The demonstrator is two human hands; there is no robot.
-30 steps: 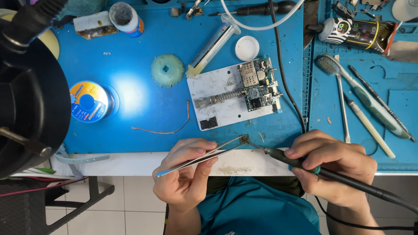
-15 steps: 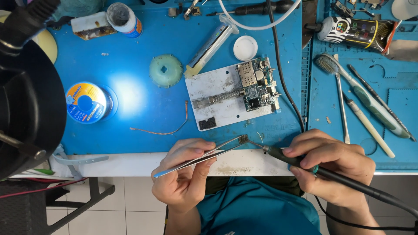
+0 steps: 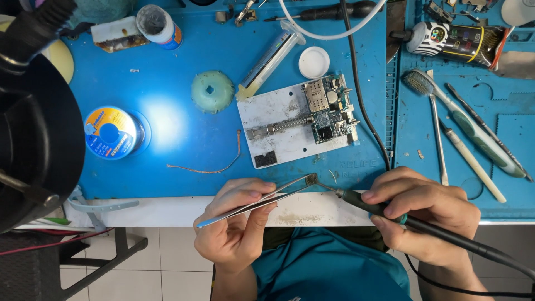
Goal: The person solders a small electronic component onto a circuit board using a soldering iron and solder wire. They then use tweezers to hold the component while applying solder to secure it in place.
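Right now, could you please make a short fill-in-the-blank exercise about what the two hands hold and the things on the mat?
1. The left hand holds metal ____.
2. The right hand holds a soldering ____.
3. The circuit board sits clamped on a white ____.
4. The work mat is ____ in colour.

Missing words: tweezers; iron; holder; blue

Circuit board (image 3: 327, 110) on metal holder (image 3: 278, 129), solder spool (image 3: 111, 132) far left, brush (image 3: 440, 111) right
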